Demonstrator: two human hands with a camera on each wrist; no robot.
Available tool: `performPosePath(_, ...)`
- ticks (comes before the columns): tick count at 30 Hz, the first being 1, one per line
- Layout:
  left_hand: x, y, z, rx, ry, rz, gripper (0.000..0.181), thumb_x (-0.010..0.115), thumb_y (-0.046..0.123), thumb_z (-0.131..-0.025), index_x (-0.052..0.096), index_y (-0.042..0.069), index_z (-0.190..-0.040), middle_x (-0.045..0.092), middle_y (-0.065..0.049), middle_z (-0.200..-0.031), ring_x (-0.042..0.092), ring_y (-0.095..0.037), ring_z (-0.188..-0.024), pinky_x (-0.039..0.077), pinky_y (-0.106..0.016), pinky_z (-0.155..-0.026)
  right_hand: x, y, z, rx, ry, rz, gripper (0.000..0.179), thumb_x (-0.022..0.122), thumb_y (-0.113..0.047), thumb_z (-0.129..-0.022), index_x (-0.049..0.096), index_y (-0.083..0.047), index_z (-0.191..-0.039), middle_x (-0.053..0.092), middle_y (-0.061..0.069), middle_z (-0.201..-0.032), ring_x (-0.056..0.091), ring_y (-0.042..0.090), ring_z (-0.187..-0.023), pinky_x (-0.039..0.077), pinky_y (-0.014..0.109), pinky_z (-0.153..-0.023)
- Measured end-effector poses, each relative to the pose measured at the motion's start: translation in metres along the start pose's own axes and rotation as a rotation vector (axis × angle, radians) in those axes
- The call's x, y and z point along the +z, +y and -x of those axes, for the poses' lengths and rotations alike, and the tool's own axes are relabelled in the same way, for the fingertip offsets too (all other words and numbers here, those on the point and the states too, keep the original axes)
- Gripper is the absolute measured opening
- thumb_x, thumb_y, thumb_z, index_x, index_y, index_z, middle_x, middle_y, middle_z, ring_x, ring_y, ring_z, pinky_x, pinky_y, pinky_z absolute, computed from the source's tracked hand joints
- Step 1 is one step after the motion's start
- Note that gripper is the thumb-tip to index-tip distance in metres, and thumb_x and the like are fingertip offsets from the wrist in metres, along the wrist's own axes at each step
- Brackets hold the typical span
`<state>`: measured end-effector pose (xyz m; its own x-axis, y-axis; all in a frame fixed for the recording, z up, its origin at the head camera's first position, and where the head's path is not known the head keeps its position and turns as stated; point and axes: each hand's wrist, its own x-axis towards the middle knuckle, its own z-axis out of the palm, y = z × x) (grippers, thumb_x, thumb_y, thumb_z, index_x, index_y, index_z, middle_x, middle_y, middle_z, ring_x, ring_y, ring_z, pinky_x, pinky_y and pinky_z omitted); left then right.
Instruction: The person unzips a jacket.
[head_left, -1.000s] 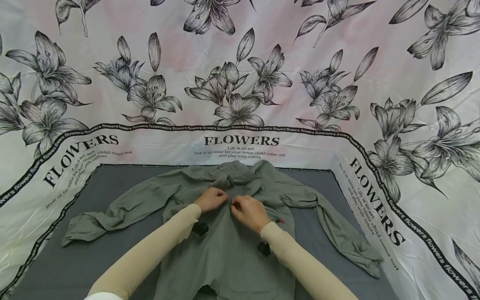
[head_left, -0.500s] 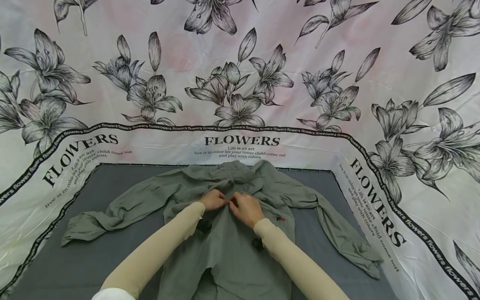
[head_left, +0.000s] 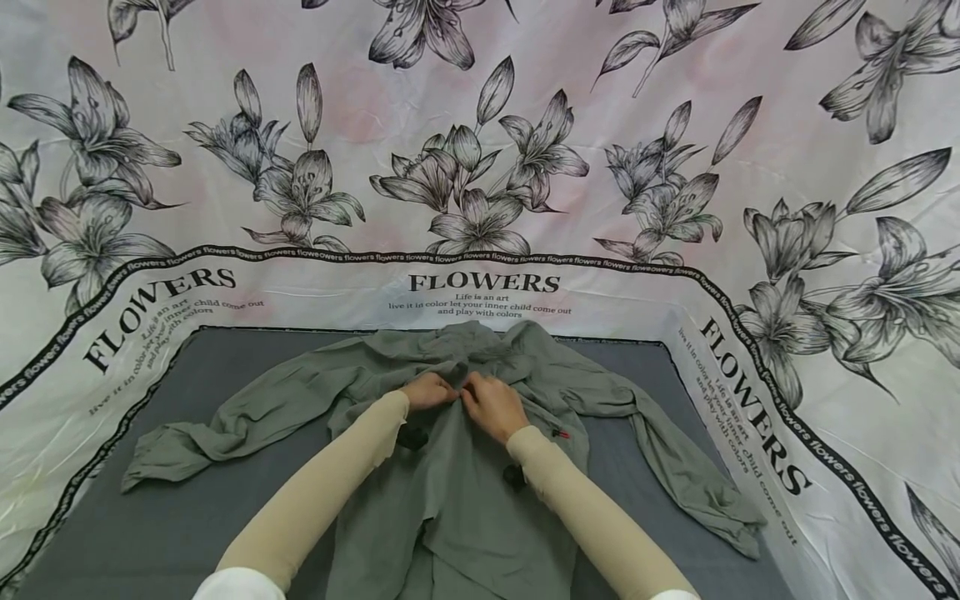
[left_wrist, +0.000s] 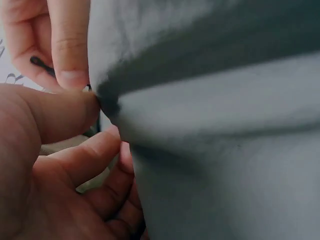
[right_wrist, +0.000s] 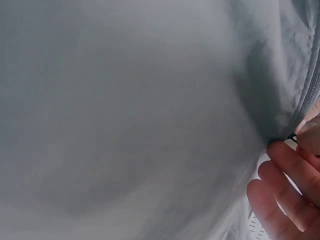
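Note:
A grey-green zip jacket (head_left: 480, 508) lies spread front up, its collar at the far side and its sleeves out to both sides. Just below the collar, both hands meet at the front opening. My left hand (head_left: 429, 390) pinches the fabric edge between thumb and fingers. Close beside it, my right hand (head_left: 495, 406) has its fingertips on a small black zipper pull (left_wrist: 42, 66), with its cord end sticking out in the left wrist view. Zipper teeth (right_wrist: 311, 80) curve along the fabric edge in the right wrist view. The slider itself is mostly hidden by fingers.
The jacket lies on a dark grey cloth surface (head_left: 247, 517). A white flower-printed sheet (head_left: 480, 283) rises behind it and along the sides. A small red and black tab (head_left: 561, 433) shows on the jacket's chest. Dark wrist devices (head_left: 514, 477) hang under both forearms.
Both hands have come together and the right hand has moved slightly up and left. The jacket's lower front has been drawn upward, and the split at its hem sits higher and narrower.

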<state>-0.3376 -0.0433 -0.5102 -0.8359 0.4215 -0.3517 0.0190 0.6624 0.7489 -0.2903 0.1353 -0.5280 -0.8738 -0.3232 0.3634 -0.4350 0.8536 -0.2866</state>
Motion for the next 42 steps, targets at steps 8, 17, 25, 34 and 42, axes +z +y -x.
performPosePath(8, -0.002, -0.003, -0.005, 0.033, -0.009, 0.022, 0.044, 0.058, 0.022, -0.098, 0.051, 0.015, -0.056, 0.033, 0.008, -0.052, 0.024, -0.009, -0.055, 0.026, -0.025, -0.062, -0.001, 0.000, -0.005, 0.002, -0.005, 0.011, 0.012, 0.064, -0.025, -0.101, 0.069, -0.017, -0.107, 0.070, 0.003, -0.088, 0.064, 0.016, -0.071, 0.050, 0.031, -0.057)
performPosePath(17, 0.012, -0.002, -0.009, -0.040, 0.281, -0.058, 0.022, 0.062, 0.020, -0.095, 0.080, 0.008, -0.097, 0.076, -0.007, -0.107, 0.067, -0.025, -0.094, 0.051, -0.046, -0.096, 0.004, 0.001, -0.013, 0.040, -0.001, 0.033, 0.011, 0.068, -0.025, -0.098, 0.075, -0.017, -0.102, 0.072, 0.005, -0.088, 0.066, 0.020, -0.075, 0.054, 0.037, -0.062)
performPosePath(25, 0.019, -0.003, -0.023, -0.106, 0.392, -0.018, 0.024, 0.060, 0.022, -0.098, 0.080, 0.011, -0.097, 0.076, -0.008, -0.112, 0.064, -0.035, -0.110, 0.034, -0.062, -0.113, 0.009, 0.004, -0.026, 0.108, -0.014, 0.039, 0.013, 0.067, -0.025, -0.098, 0.077, -0.016, -0.100, 0.075, 0.004, -0.092, 0.069, 0.022, -0.082, 0.057, 0.041, -0.070)
performPosePath(34, 0.018, 0.000, -0.025, -0.142, 0.415, 0.025, 0.024, 0.060, 0.023, -0.098, 0.078, 0.008, -0.103, 0.073, -0.012, -0.118, 0.059, -0.041, -0.116, 0.036, -0.059, -0.109, 0.014, 0.003, -0.031, 0.122, -0.043, 0.043, 0.015, 0.066, -0.026, -0.099, 0.078, -0.017, -0.102, 0.077, 0.003, -0.096, 0.071, 0.022, -0.085, 0.059, 0.042, -0.072)
performPosePath(42, 0.019, 0.001, -0.025, -0.136, 0.410, 0.006, 0.028, 0.060, 0.027, -0.098, 0.078, 0.008, -0.108, 0.073, -0.012, -0.122, 0.060, -0.037, -0.118, 0.032, -0.056, -0.113, 0.012, 0.003, -0.023, 0.043, -0.013, 0.023, 0.011, 0.069, -0.020, -0.097, 0.078, -0.014, -0.097, 0.076, 0.004, -0.090, 0.071, 0.020, -0.079, 0.058, 0.038, -0.070)
